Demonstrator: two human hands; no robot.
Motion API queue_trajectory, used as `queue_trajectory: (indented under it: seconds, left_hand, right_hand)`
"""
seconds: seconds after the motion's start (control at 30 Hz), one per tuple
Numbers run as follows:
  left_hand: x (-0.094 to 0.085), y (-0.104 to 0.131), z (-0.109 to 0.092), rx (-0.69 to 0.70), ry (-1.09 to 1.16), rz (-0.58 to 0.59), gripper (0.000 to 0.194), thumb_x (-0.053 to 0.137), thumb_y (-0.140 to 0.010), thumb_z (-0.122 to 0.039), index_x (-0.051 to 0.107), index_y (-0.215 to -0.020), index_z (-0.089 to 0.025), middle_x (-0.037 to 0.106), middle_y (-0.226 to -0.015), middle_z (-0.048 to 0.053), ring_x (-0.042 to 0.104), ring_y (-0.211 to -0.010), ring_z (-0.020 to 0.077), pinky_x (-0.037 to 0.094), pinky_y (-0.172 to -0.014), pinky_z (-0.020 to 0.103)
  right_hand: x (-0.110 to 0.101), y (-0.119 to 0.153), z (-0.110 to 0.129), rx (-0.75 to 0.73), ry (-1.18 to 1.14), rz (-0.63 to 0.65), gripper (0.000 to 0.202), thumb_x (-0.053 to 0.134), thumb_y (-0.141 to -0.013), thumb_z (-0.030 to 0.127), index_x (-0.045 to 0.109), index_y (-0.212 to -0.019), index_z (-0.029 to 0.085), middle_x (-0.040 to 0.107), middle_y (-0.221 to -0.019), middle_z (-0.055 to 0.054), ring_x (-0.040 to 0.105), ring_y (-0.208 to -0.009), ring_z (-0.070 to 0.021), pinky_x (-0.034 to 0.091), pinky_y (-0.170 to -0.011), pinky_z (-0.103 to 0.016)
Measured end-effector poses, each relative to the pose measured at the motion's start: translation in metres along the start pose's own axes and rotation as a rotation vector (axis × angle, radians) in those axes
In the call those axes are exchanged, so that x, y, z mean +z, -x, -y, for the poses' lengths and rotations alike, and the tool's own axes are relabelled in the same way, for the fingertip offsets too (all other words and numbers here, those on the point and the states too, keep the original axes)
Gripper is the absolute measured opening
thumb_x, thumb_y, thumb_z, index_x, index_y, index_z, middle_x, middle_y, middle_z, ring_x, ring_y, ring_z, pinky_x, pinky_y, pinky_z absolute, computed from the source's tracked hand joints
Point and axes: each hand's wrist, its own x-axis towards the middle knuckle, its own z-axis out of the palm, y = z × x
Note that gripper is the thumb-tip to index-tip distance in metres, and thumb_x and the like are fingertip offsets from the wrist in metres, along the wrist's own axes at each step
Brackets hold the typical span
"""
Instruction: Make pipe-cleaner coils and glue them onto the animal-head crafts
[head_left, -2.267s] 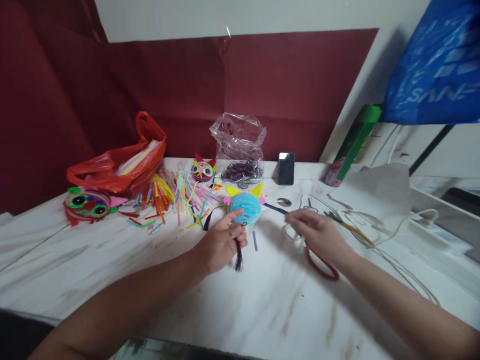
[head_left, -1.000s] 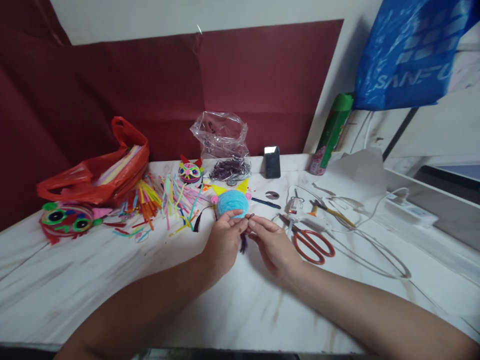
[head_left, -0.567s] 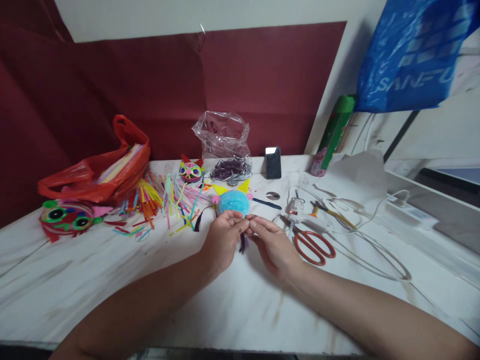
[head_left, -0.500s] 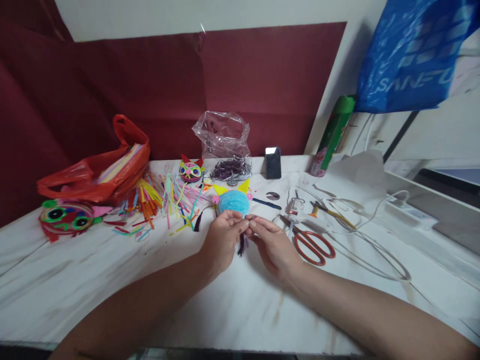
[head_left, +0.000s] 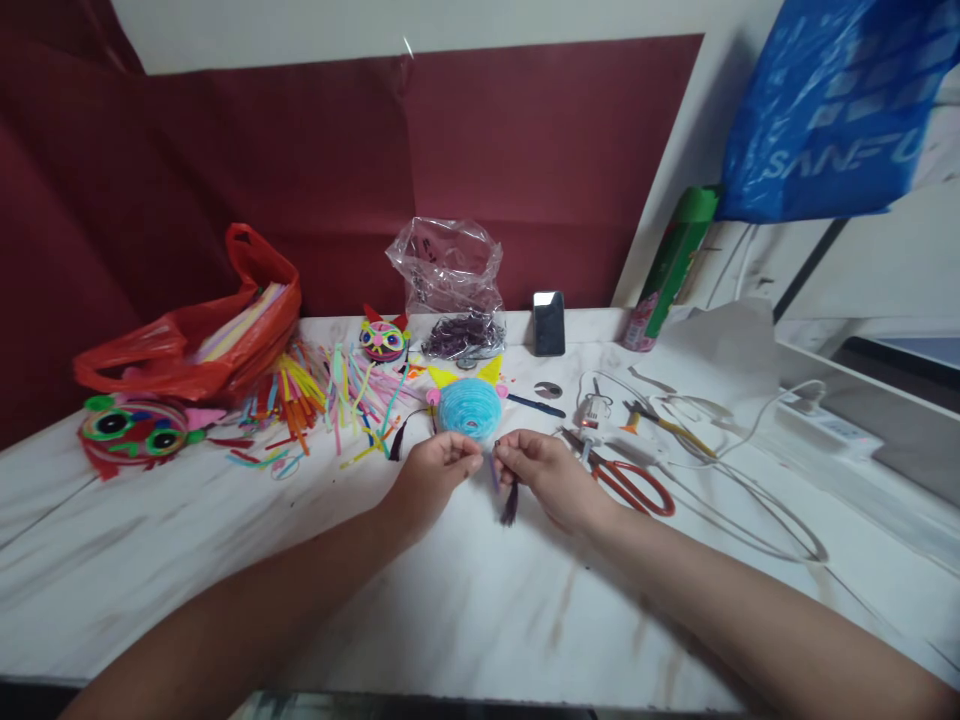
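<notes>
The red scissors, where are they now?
The red scissors lie on the white table, just right of the right hand, below the glue gun.

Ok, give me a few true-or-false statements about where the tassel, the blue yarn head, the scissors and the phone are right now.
1. The right hand pinches the dark tassel, which hangs below it. True.
2. The blue yarn head is lifted in the left hand. False: it lies on the white table just beyond the hands.
3. The red-handled scissors lie to the right of the right hand. True.
4. The phone lies flat at the table's near edge. False: it stands at the far edge, by the clear plastic bag.
</notes>
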Motion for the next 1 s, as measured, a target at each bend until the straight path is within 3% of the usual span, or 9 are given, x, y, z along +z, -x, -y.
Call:
queue_trajectory:
  seconds: [0.2, 0.37, 0.43, 0.57, 0.63, 0.77, 0.9, 1.0]
  left_hand:
    - [-0.003, 0.001, -0.001, 0.108, -0.199, -0.015, 0.013, 0.067, -0.063, -0.021, 0.064, -0.075, -0.015, 0.064, -0.072, 0.003, 0.055, -0.070, 0.0141, 0.040, -0.066, 0.025]
    - [-0.012, -0.009, -0.002, 0.104, -0.280, 0.009, 0.011, 0.064, -0.066, -0.024, 0.062, -0.072, -0.015, 0.060, -0.063, 0.001, 0.052, -0.058, 0.0124, 0.039, -0.057, 0.024]
    - [-0.020, -0.020, -0.010, 0.205, -0.403, 0.005, 0.013, 0.064, -0.065, -0.024, 0.063, -0.075, -0.016, 0.061, -0.067, 0.001, 0.054, -0.061, 0.0133, 0.042, -0.060, 0.025]
    - [-0.035, -0.056, -0.043, 0.550, -0.741, -0.069, 0.018, 0.060, -0.070, -0.024, 0.063, -0.087, -0.018, 0.063, -0.090, 0.003, 0.057, -0.083, 0.0159, 0.045, -0.078, 0.029]
    - [-0.039, -0.075, -0.061, 0.617, -0.835, -0.041, 0.021, 0.058, -0.072, -0.025, 0.062, -0.091, -0.018, 0.063, -0.096, 0.004, 0.057, -0.092, 0.0169, 0.044, -0.084, 0.030]
    - [-0.040, -0.106, -0.078, 0.534, -0.947, 0.049, 0.024, 0.057, -0.072, -0.027, 0.062, -0.093, -0.015, 0.065, -0.099, 0.006, 0.059, -0.093, 0.0178, 0.046, -0.085, 0.031]
    - [-0.035, -0.128, -0.068, 0.338, -0.979, 0.282, 0.045, 0.060, -0.071, -0.031, 0.055, -0.112, -0.012, 0.059, -0.120, 0.012, 0.056, -0.108, 0.0210, 0.043, -0.092, 0.031]
    - [-0.029, -0.139, -0.065, 0.303, -1.028, 0.307, 0.054, 0.058, -0.073, -0.032, 0.049, -0.120, -0.010, 0.052, -0.129, 0.014, 0.051, -0.116, 0.0221, 0.040, -0.097, 0.031]
  right_hand:
    - [-0.001, 0.001, 0.001, 0.010, 0.192, 0.053, 0.031, 0.064, -0.070, 0.046, 0.057, -0.061, 0.018, 0.046, -0.045, 0.005, 0.038, -0.042, -0.0083, 0.026, -0.043, -0.023]
    - [-0.016, -0.013, -0.002, -0.060, 0.272, -0.016, 0.031, 0.063, -0.069, 0.046, 0.055, -0.061, 0.018, 0.043, -0.046, 0.006, 0.035, -0.043, -0.0072, 0.024, -0.043, -0.022]
    - [-0.025, -0.022, -0.005, -0.055, 0.292, -0.055, 0.031, 0.063, -0.069, 0.047, 0.054, -0.062, 0.017, 0.044, -0.048, 0.006, 0.036, -0.043, -0.0073, 0.025, -0.043, -0.022]
    - [-0.037, -0.040, -0.010, -0.022, 0.304, -0.117, 0.031, 0.060, -0.069, 0.046, 0.051, -0.062, 0.018, 0.045, -0.048, 0.006, 0.037, -0.040, -0.0070, 0.027, -0.042, -0.021]
    - [-0.040, -0.045, -0.013, -0.008, 0.303, -0.135, 0.028, 0.060, -0.069, 0.044, 0.051, -0.062, 0.018, 0.046, -0.048, 0.006, 0.036, -0.040, -0.0067, 0.027, -0.041, -0.021]
    - [-0.041, -0.056, -0.016, 0.020, 0.271, -0.172, 0.023, 0.061, -0.068, 0.037, 0.051, -0.061, 0.017, 0.047, -0.048, 0.006, 0.036, -0.039, -0.0058, 0.028, -0.040, -0.020]
    - [-0.042, -0.066, -0.017, 0.035, 0.254, -0.185, 0.021, 0.062, -0.068, 0.033, 0.050, -0.059, 0.018, 0.049, -0.048, 0.006, 0.038, -0.039, -0.0056, 0.030, -0.040, -0.019]
    - [-0.040, -0.072, -0.017, 0.047, 0.244, -0.205, 0.018, 0.062, -0.069, 0.029, 0.052, -0.060, 0.017, 0.054, -0.052, 0.003, 0.043, -0.042, -0.0064, 0.033, -0.040, -0.019]
